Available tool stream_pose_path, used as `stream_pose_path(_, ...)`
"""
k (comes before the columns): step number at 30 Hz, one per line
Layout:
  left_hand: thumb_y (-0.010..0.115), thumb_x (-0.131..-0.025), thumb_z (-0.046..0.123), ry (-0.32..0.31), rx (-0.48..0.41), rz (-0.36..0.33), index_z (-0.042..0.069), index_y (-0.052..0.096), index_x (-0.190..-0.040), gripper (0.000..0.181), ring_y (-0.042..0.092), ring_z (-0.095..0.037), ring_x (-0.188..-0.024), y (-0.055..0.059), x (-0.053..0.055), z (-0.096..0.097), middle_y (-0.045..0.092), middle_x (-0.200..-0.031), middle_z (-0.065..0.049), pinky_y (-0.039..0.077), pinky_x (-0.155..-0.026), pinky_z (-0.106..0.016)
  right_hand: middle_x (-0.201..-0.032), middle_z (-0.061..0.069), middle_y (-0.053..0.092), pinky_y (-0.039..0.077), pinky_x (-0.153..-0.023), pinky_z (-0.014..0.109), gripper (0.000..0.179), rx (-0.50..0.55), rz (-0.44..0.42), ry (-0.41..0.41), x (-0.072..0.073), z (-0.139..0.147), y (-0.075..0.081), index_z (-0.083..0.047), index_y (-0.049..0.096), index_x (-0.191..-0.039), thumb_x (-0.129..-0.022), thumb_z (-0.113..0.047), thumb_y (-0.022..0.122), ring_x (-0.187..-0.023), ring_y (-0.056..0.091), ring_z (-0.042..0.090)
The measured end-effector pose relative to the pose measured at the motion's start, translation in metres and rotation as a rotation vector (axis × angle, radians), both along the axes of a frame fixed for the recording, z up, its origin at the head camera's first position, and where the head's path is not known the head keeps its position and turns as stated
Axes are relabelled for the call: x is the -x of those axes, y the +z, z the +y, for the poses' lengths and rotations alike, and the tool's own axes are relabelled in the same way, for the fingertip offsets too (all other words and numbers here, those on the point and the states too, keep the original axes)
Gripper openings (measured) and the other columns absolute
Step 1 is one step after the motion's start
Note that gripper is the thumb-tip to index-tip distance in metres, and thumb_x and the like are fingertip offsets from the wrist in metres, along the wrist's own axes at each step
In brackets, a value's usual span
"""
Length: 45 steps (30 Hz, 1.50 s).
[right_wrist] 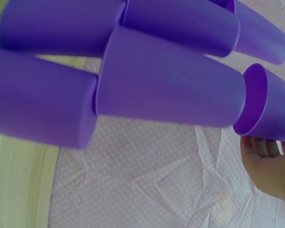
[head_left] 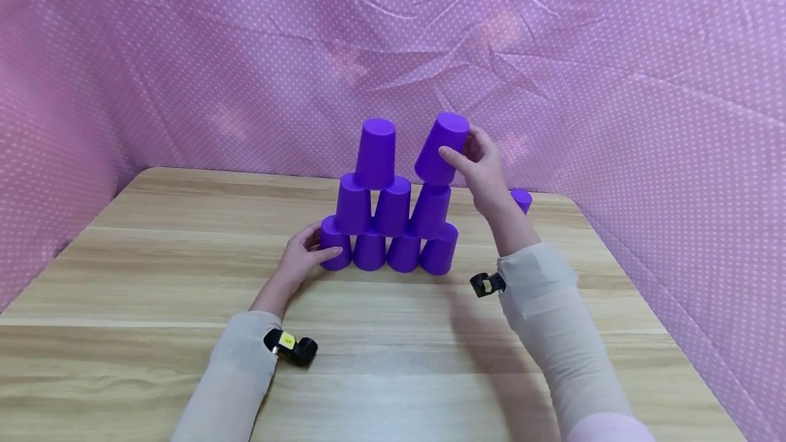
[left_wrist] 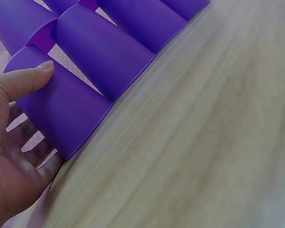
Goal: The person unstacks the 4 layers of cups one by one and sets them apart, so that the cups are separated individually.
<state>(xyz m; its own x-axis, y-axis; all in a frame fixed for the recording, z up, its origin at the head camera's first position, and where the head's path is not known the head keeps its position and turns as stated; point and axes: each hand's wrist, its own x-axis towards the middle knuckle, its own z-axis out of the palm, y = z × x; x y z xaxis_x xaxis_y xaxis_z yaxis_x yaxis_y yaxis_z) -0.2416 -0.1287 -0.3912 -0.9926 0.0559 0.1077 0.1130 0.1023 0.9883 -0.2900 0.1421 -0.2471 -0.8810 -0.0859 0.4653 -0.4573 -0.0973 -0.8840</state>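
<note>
A tilted, upturned purple cup [head_left: 437,145] is occupying the head view's upper centre, the right hand [head_left: 484,170] gripping it above the cup stack's [head_left: 391,210] right end. At mid-frame, the left hand [head_left: 297,261] is holding the bottom-left cup [head_left: 336,237], the stack standing on a wood-grain tabletop [head_left: 381,353].

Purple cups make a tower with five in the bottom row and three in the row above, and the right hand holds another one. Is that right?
Not quite: the bottom row has four purple cups, not five, as the head view shows. The row above has three, and the right hand holds another cup.
</note>
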Motion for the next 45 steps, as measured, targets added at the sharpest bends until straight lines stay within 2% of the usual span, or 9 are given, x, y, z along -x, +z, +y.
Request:
stream_pose_path(2, 0.064, -0.075, 0.002, 0.001, 0.002, -0.002, -0.002, 0.036, -0.128, 0.06, 0.036, -0.033, -0.113, -0.001, 0.001, 0.0, 0.041, -0.122, -0.024, 0.028, -0.096, -0.04, -0.104, 0.014, 0.053, 0.039, -0.087, 0.032, 0.044, 0.004, -0.004, -0.011, -0.001, 0.006, 0.002, 0.0, 0.045, -0.116, -0.075, 0.001, 0.061, -0.099, 0.048, 0.024)
stream_pose_path(9, 0.07, -0.072, 0.014, 0.017, 0.011, 0.016, 0.006, 0.041, -0.127, 0.063, 0.04, -0.025, -0.11, -0.022, 0.017, -0.007, 0.045, -0.121, -0.015, 0.03, -0.095, -0.036, -0.109, 0.016, 0.051, 0.037, -0.09, 0.032, 0.046, -0.011, 0.017, -0.096, -0.004, 0.029, 0.007, 0.0, 0.044, -0.118, -0.075, -0.002, 0.063, -0.103, 0.046, 0.025)
stream_pose_path(16, 0.069, -0.072, 0.012, 0.012, 0.008, 0.024, 0.003, 0.039, -0.128, 0.064, 0.039, -0.028, -0.111, -0.022, 0.017, -0.007, 0.044, -0.121, -0.018, 0.03, -0.095, -0.038, -0.108, 0.014, 0.052, 0.036, -0.091, 0.031, 0.046, 0.005, 0.032, -0.189, -0.007, 0.057, -0.001, 0.0, 0.045, -0.117, -0.075, -0.002, 0.064, -0.104, 0.046, 0.024)
stream_pose_path(21, 0.07, -0.072, 0.013, 0.017, 0.02, 0.014, 0.004, 0.039, -0.128, 0.064, 0.039, -0.027, -0.111, -0.024, 0.018, -0.007, 0.044, -0.121, -0.017, 0.03, -0.095, -0.037, -0.107, 0.01, 0.051, 0.034, -0.092, 0.028, 0.046, 0.049, -0.001, -0.234, -0.013, 0.074, -0.01, -0.002, 0.046, -0.117, -0.075, 0.0, 0.064, -0.105, 0.044, 0.023)
stream_pose_path(33, 0.069, -0.072, 0.011, 0.009, -0.006, 0.006, 0.004, 0.04, -0.127, 0.063, 0.039, -0.027, -0.111, -0.025, 0.016, -0.004, 0.044, -0.121, -0.017, 0.03, -0.095, -0.038, -0.112, 0.007, 0.047, 0.032, -0.094, 0.026, 0.051, 0.054, -0.086, -0.237, -0.027, 0.112, -0.039, -0.003, 0.04, -0.123, -0.077, 0.0, 0.061, -0.109, 0.04, 0.022)
stream_pose_path(45, 0.069, -0.072, 0.011, 0.016, -0.002, 0.02, 0.005, 0.041, -0.127, 0.063, 0.04, -0.026, -0.109, -0.025, 0.016, -0.005, 0.045, -0.12, -0.016, 0.031, -0.094, -0.037, -0.113, 0.006, 0.046, 0.031, -0.095, 0.026, 0.052, 0.037, -0.184, -0.302, -0.031, 0.134, -0.063, -0.005, 0.041, -0.123, -0.076, -0.001, 0.063, -0.11, 0.038, 0.021)
